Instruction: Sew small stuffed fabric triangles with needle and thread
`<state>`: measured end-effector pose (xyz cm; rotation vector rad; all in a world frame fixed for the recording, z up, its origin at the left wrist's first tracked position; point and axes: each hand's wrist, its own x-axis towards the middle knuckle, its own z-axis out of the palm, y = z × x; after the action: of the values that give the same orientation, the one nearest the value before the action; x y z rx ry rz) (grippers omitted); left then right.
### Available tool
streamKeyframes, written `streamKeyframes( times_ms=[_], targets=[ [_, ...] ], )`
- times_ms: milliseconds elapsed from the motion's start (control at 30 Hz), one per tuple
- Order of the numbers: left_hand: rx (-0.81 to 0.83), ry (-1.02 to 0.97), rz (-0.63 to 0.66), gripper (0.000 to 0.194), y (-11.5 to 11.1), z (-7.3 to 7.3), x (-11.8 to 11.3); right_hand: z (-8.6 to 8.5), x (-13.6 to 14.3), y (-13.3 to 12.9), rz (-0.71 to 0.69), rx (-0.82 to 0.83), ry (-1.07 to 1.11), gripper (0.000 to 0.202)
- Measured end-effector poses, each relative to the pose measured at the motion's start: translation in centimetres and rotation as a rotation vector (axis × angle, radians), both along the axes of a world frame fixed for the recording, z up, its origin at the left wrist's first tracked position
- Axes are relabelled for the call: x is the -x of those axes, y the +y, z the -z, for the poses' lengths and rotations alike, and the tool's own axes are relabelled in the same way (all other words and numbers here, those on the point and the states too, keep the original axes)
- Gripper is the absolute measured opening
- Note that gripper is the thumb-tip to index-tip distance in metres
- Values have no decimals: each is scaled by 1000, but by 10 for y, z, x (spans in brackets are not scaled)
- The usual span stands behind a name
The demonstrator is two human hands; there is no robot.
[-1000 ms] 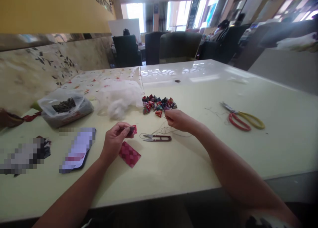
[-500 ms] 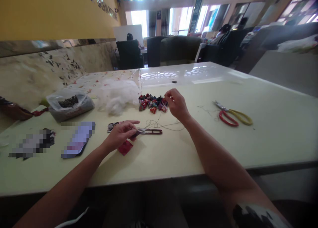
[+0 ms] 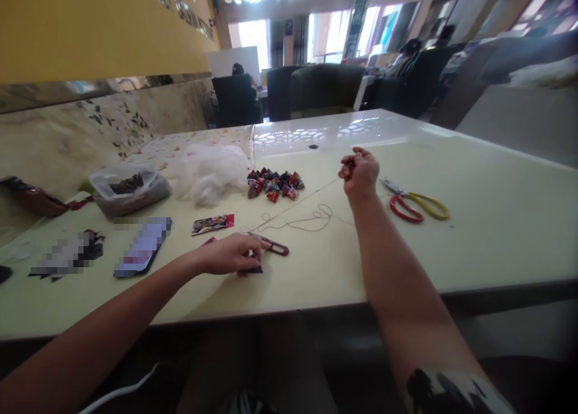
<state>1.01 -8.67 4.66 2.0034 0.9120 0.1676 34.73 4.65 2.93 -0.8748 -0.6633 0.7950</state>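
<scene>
My left hand (image 3: 230, 254) is closed low over the table, pinching a small dark piece of cloth (image 3: 255, 269) that is mostly hidden by the fingers. Thread snips (image 3: 276, 247) with a brown handle lie by its fingertips, their blades partly covered. My right hand (image 3: 360, 172) is raised at centre right, fingers curled together on a thread (image 3: 307, 196) stretched down toward the left hand. Whether a needle sits in those fingers I cannot tell. More thread lies looped on the table between the hands. A patterned cloth strip (image 3: 212, 224) lies behind the left wrist, and a red scrap shows beside it.
Several small stuffed fabric pieces (image 3: 275, 185) are heaped mid-table. White stuffing (image 3: 203, 173) and a plastic bag (image 3: 130, 191) of dark dried matter stand left, near a phone (image 3: 144, 245). Red-and-yellow-handled scissors (image 3: 415, 204) lie right. People sit in the background.
My right hand has moved right and slightly up from beside the fabric heap, drawing the thread out. My left hand has shifted right and down, uncovering the patterned strip; the snips have tilted.
</scene>
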Motion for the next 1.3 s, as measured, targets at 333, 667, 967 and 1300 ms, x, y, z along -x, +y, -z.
streamKeyframes(
  times_ms=[333, 667, 967, 1300],
  targets=[
    [-58, -543, -554, 31, 23, -1, 10, -9, 57, -18, -180, -81, -285, 10],
    [-189, -794, -778, 32, 28, 35, 2, 11, 159, -79, -894, 58, -451, 11],
    [-401, -703, -658, 17, 22, 39, 8, 19, 170, -86, -807, -1, -630, 19],
    [-223, -727, -668, 21, 22, 42, 9, 22, 176, -96, -602, -109, -767, 15]
  ],
)
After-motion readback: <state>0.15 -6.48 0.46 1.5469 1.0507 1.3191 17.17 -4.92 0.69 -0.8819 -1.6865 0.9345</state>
